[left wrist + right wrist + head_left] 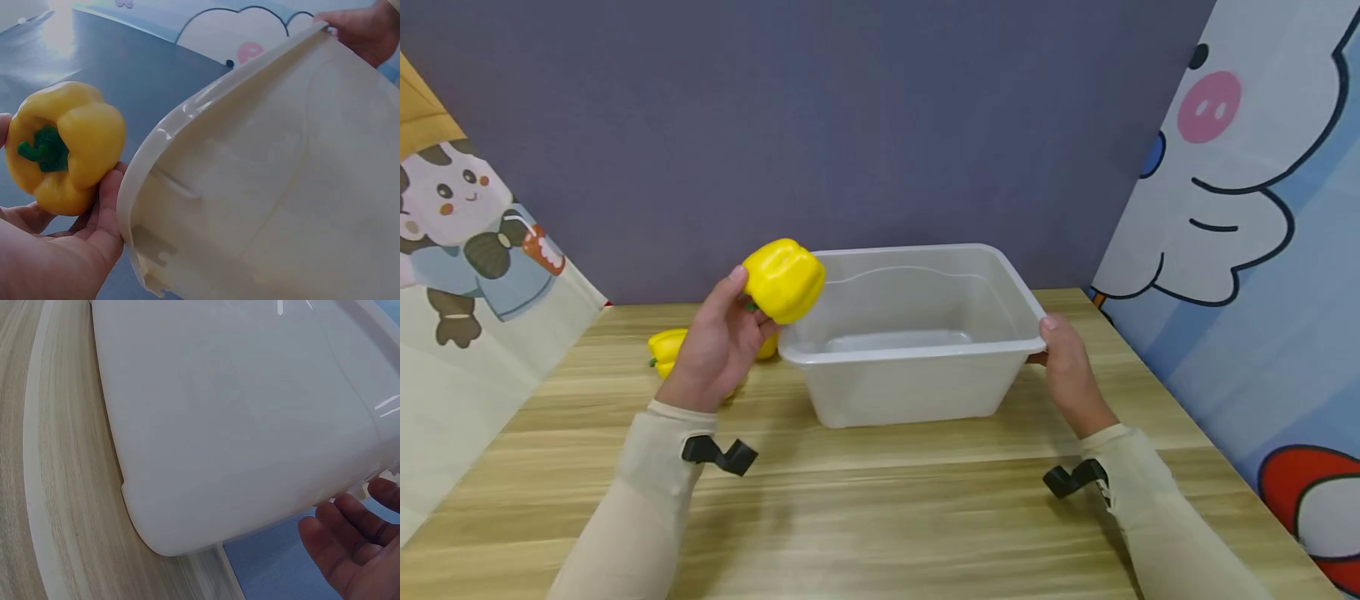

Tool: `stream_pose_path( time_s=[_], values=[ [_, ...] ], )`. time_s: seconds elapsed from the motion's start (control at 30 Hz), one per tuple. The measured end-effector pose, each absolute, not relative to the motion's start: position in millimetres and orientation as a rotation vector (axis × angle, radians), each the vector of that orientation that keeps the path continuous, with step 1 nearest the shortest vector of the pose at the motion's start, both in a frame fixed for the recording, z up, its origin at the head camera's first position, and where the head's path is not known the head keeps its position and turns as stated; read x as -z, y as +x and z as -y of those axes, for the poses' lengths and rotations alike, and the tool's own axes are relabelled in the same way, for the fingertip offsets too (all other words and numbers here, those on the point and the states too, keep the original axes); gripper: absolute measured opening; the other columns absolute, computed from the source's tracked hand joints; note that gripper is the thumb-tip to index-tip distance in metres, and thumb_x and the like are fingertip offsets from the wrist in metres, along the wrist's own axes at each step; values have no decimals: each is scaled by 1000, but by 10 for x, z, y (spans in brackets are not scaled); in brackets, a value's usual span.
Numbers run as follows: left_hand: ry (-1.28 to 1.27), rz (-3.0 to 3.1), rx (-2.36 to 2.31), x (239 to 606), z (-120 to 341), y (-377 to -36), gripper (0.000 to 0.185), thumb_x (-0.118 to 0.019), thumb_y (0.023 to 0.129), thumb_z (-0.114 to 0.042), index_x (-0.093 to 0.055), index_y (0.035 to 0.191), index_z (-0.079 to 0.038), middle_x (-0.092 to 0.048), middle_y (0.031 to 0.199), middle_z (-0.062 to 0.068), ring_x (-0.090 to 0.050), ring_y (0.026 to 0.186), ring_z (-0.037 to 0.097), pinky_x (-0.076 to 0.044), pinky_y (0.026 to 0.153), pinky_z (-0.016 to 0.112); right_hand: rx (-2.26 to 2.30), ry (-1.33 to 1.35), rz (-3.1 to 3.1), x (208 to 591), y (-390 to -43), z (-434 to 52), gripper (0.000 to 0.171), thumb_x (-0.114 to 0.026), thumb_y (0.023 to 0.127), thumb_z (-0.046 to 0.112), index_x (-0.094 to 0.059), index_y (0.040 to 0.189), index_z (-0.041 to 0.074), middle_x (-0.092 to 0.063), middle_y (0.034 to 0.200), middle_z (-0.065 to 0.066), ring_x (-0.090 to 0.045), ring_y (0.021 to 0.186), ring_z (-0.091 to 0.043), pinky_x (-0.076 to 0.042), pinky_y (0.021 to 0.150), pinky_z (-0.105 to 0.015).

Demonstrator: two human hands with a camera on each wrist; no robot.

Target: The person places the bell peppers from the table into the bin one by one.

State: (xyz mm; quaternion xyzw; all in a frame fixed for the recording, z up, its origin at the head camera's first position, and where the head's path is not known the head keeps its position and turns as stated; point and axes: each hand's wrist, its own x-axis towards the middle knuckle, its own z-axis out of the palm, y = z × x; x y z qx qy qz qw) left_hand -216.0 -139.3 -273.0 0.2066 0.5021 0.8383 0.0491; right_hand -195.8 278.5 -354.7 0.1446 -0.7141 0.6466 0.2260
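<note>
My left hand holds a yellow bell pepper in the air, just left of the near left corner of a clear plastic tub. In the left wrist view the pepper shows its green stem, and my fingers curl under it beside the tub's rim. My right hand grips the tub's right rim, thumb on top. In the right wrist view my fingers lie under the tub's lip. The tub looks empty.
A second yellow pepper lies on the wooden table behind my left hand. A purple wall stands behind the tub, with cartoon panels on the left and right.
</note>
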Motion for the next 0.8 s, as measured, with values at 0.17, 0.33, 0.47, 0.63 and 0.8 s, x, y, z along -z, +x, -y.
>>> stream_pose_path(
  time_s=[0.17, 0.33, 0.47, 0.63, 0.8],
  values=[
    [623, -1615, -2479, 2696, 1416, -2178, 46, -49, 105, -43, -50, 138, -11, -52, 131, 7, -55, 102, 20, -47, 85, 26, -1768, 387, 1976, 3564, -1957, -2757, 35, -36, 108, 22, -53, 107, -9, -60, 95, -1, -60, 82, -8, -53, 69, -21],
    [613, -1630, -2448, 2681, 1391, -2209, 47, -50, 105, -44, -49, 138, -10, -51, 128, 6, -52, 99, 21, -43, 80, 26, -1727, 370, 2002, 3602, -1949, -2765, 44, -34, 108, 23, -49, 111, -18, -59, 95, -2, -59, 83, -8, -53, 69, -20],
    [647, -1640, -2438, 2654, 1349, -2247, 48, -50, 105, -43, -50, 138, -8, -52, 127, 8, -54, 102, 22, -46, 84, 28, -1735, 369, 1995, 3610, -1950, -2774, 45, -35, 108, 25, -49, 114, -17, -59, 96, -5, -60, 83, -9, -52, 69, -21],
    [654, -1686, -2414, 2617, 1300, -2265, 47, -52, 104, -43, -52, 135, -8, -53, 123, 9, -55, 97, 22, -47, 81, 29, -1746, 353, 2003, 3591, -1948, -2777, 42, -35, 108, 26, -47, 116, -13, -57, 100, -9, -59, 84, -11, -52, 70, -22],
    [653, -1710, -2399, 2592, 1284, -2264, 46, -52, 104, -43, -51, 134, -8, -55, 122, 10, -56, 96, 22, -49, 81, 28, -1642, 307, 2073, 3550, -1949, -2770, 48, -34, 109, 30, -45, 121, -14, -54, 105, -11, -57, 90, -13, -51, 76, -22]
  ],
)
